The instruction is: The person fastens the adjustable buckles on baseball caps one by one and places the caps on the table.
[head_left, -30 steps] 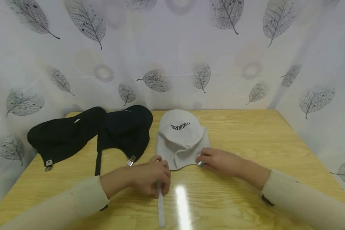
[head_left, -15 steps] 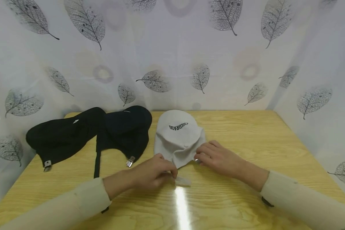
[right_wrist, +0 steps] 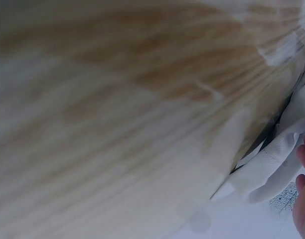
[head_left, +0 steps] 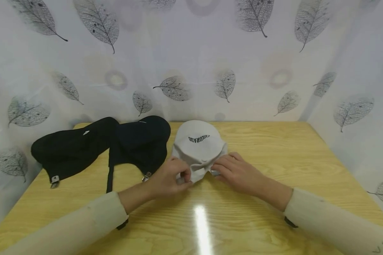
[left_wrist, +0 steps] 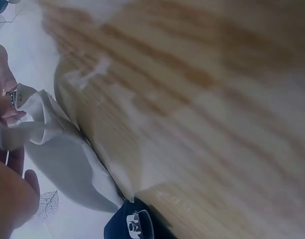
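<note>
A light grey baseball cap (head_left: 196,140) lies at the back middle of the table, its COLORADO lettering upside down to me. My left hand (head_left: 170,177) pinches the cap's loose back strap (left_wrist: 10,134) between thumb and fingers, close to the rear edge. On the other side, my right hand (head_left: 236,173) holds the buckle end of the cap. The left wrist view shows the metal buckle (left_wrist: 13,98) right at its fingertips. Between the hands, the cap's back fabric is bunched up. In the right wrist view, the right hand (right_wrist: 303,204) shows only at the edge.
To the left lie a black cap (head_left: 70,150) and a dark navy cap (head_left: 142,140), overlapping each other. Each has a metal buckle toward me. A dark strap (head_left: 110,177) hangs down between them. A leaf-patterned curtain (head_left: 191,53) stands behind the wooden table (head_left: 268,141).
My left hand has moved up toward the cap, swinging the strap's free end from toward me over to the right. The right hand keeps its hold, and the cap's back edge has bunched inward.
</note>
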Motion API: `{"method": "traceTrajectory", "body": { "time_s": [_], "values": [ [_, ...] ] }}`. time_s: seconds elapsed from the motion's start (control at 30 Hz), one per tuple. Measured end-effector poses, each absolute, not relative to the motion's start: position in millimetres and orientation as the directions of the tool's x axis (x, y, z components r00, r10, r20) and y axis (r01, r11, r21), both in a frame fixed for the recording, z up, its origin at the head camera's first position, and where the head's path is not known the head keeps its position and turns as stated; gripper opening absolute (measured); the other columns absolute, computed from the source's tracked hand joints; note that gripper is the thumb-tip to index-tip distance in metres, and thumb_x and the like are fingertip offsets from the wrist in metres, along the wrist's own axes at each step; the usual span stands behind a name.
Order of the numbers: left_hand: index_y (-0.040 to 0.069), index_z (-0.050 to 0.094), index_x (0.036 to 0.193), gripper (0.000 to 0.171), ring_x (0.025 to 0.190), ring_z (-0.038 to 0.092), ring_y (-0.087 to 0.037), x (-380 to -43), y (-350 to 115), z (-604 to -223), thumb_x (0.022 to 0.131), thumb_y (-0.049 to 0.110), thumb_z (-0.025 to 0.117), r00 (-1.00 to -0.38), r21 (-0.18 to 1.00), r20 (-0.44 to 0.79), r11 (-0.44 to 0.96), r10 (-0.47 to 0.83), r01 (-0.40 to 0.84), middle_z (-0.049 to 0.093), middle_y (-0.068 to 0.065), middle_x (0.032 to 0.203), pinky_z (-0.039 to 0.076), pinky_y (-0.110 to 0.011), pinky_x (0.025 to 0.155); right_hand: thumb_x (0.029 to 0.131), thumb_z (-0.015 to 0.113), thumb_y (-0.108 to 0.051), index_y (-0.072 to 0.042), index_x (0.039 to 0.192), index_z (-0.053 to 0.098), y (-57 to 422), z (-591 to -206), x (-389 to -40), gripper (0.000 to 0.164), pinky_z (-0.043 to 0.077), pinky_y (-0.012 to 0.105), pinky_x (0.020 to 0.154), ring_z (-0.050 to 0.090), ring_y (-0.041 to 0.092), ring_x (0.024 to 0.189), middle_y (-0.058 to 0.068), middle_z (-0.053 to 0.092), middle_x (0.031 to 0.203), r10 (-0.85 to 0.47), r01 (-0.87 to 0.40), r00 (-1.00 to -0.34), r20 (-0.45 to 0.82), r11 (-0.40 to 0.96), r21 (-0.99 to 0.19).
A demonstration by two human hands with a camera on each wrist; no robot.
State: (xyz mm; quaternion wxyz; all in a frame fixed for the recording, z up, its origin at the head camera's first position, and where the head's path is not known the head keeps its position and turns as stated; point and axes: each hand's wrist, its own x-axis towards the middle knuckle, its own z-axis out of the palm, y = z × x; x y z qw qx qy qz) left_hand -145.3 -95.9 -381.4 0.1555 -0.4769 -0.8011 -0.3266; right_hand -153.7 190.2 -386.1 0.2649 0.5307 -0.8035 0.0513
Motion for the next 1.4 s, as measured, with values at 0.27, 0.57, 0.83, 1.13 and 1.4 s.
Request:
{"method": "traceTrajectory", "body": {
  "time_s": [0.27,0.57,0.83,1.13,1.4],
  "values": [
    [0.018,0.064,0.078,0.021,0.073,0.053,-0.005,-147.8,-96.7,-380.3,0.078,0.019,0.085,-0.486,0.283,0.578,0.397,0.656,0.873,0.063,0.011,0.074,0.042,-0.031,0.079,0.083,0.077,-0.024,-0.01,0.115,0.065,179.1,-382.5,-151.6,0.037,0.045,0.04,0.094,0.059,0.017,0.112,0.001,0.065,0.119,-0.794,-0.884,-0.353,0.495,0.456,0.1],
    [0.016,0.066,0.083,0.015,0.082,0.059,-0.009,-148.6,-96.0,-377.6,0.081,0.012,0.08,-0.435,0.244,0.64,0.369,0.633,0.897,0.066,0.008,0.081,0.047,-0.031,0.08,0.088,0.073,-0.024,-0.011,0.111,0.064,173.5,-382.2,-154.1,0.029,0.041,0.039,0.092,0.058,0.013,0.105,-0.002,0.063,0.113,-0.773,-0.887,-0.383,0.505,0.461,0.033],
    [0.015,0.065,0.08,0.021,0.081,0.057,-0.009,-149.7,-95.9,-381.2,0.075,0.01,0.086,-0.446,0.266,0.655,0.366,0.61,0.892,0.064,0.007,0.079,0.047,-0.028,0.074,0.098,0.061,-0.033,-0.01,0.11,0.065,173.6,-386.7,-154.4,0.026,0.041,0.039,0.09,0.059,0.013,0.103,-0.002,0.064,0.111,-0.761,-0.883,-0.372,0.532,0.467,0.051],
    [0.015,0.065,0.082,0.019,0.081,0.056,-0.011,-150.6,-95.4,-387.7,0.078,0.012,0.084,-0.411,0.232,0.658,0.349,0.631,0.908,0.061,0.005,0.08,0.049,-0.025,0.074,0.098,0.062,-0.034,-0.01,0.11,0.065,173.9,-390.4,-155.2,0.027,0.043,0.04,0.09,0.059,0.013,0.102,-0.001,0.064,0.111,-0.757,-0.882,-0.371,0.537,0.468,0.051],
    [0.016,0.066,0.079,0.017,0.083,0.058,-0.012,-152.2,-95.7,-384.2,0.078,0.014,0.083,-0.389,0.211,0.677,0.341,0.626,0.916,0.063,0.005,0.081,0.05,-0.026,0.076,0.098,0.061,-0.036,-0.009,0.109,0.065,172.9,-386.4,-156.2,0.03,0.041,0.04,0.09,0.06,0.014,0.104,-0.001,0.065,0.112,-0.742,-0.892,-0.367,0.561,0.452,0.015]
  ]
}}
